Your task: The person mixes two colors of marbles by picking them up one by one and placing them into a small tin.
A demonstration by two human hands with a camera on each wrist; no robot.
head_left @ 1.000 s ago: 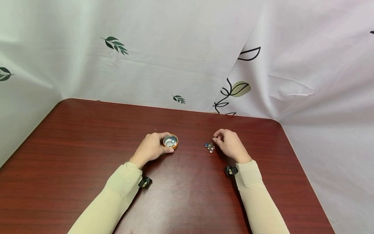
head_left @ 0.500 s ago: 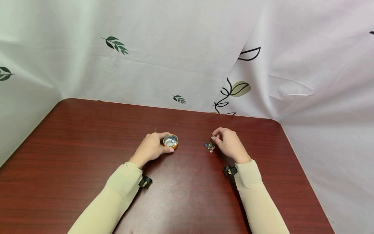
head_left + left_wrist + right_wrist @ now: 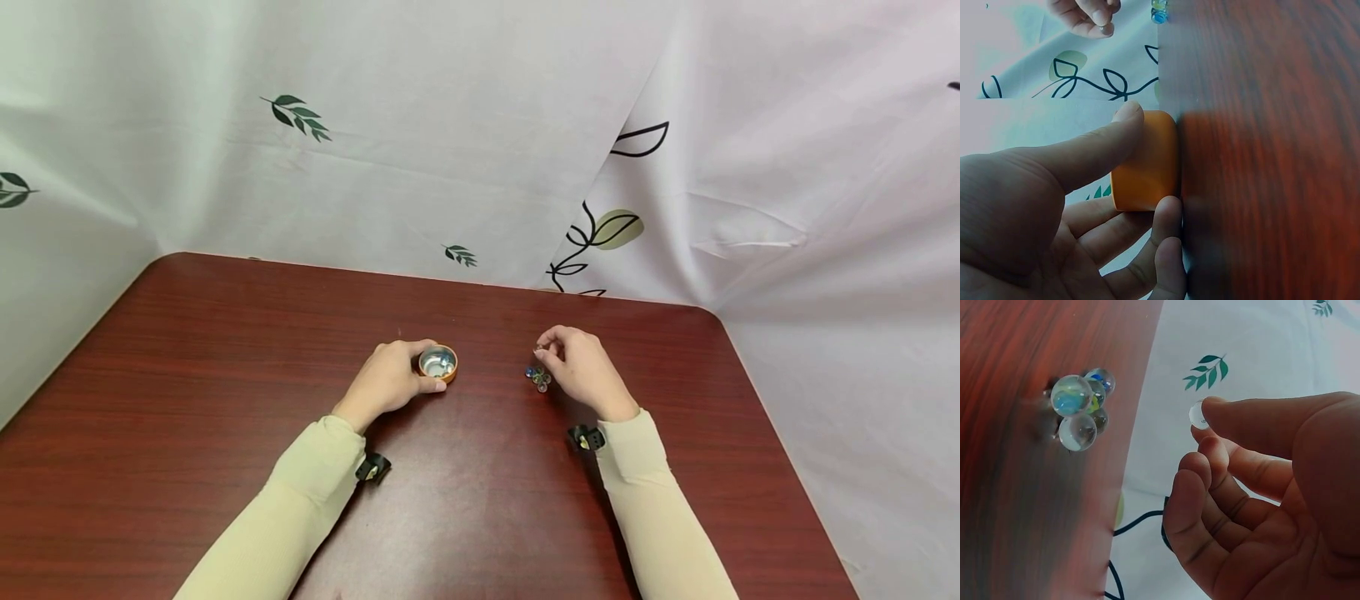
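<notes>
My left hand (image 3: 386, 379) grips a small orange cup (image 3: 1147, 165) with a silvery inside, thumb on one side and fingers on the other. The cup stands upright on the table, and small shiny pieces show inside it in the head view. Between thumb and forefinger my right hand (image 3: 581, 367) pinches a clear glass marble (image 3: 1198, 415), raised off the table. Below that hand lies a small cluster of glass marbles (image 3: 1072, 395), some clear and some with blue, green or yellow swirls. They touch one another on the wood, to the right of the cup.
The reddish-brown wooden table (image 3: 480, 500) reaches back to a white curtain (image 3: 450, 125) with leaf prints. A black wrist camera (image 3: 372, 468) sits on the left wrist, and a second wrist camera (image 3: 587, 437) on the right.
My right hand has moved a little left and slightly away, carrying the pinched marble past the cluster. The left hand and the cup have stayed in place.
</notes>
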